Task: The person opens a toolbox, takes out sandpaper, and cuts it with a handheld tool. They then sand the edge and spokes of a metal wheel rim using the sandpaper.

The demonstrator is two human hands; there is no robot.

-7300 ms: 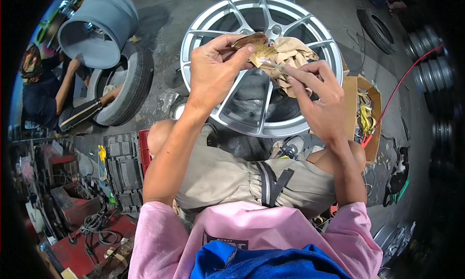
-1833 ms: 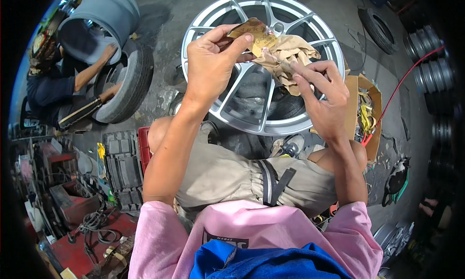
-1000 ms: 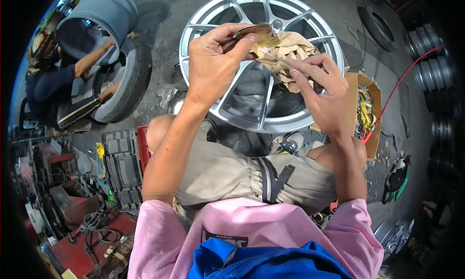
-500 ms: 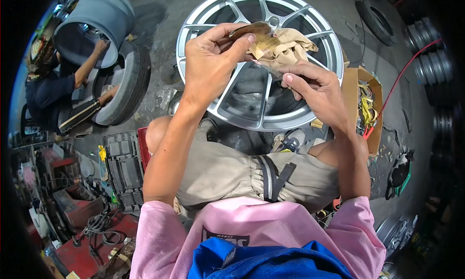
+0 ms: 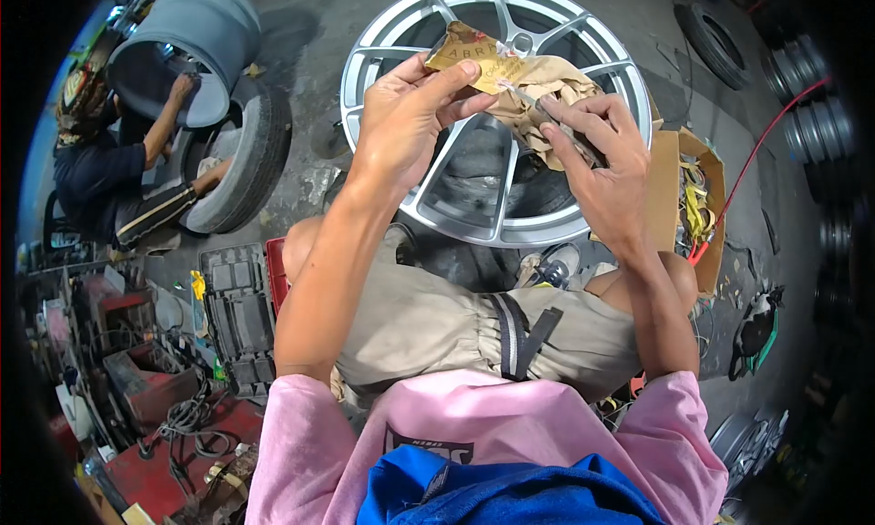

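Observation:
My left hand (image 5: 410, 110) is closed, pinching a yellow-brown printed piece of packaging (image 5: 474, 56) lettered "ABR" between thumb and fingers. A wad of crumpled tan paper (image 5: 558, 80) hangs right beside it, bunched toward my other hand. With thumb and forefinger, my right hand (image 5: 606, 156) pinches a thin, clear-looking strip (image 5: 524, 97) that runs across to the packaging; its fingers also overlap the paper. Both hands are above a silver spoked wheel rim (image 5: 497, 231), which lies face up in front of my knees.
At left a person (image 5: 100, 174) reaches into a large grey wheel barrel (image 5: 187, 42) beside a tyre (image 5: 241, 174). A cardboard box (image 5: 663, 183) of scraps stands right, near a red hose (image 5: 766, 142). Another tyre (image 5: 711, 42) and stacked rims (image 5: 816, 128) lie farther right.
My left hand has turned the packaging so its printed side faces me. My right hand has moved up and closer to the left, against the crumpled paper.

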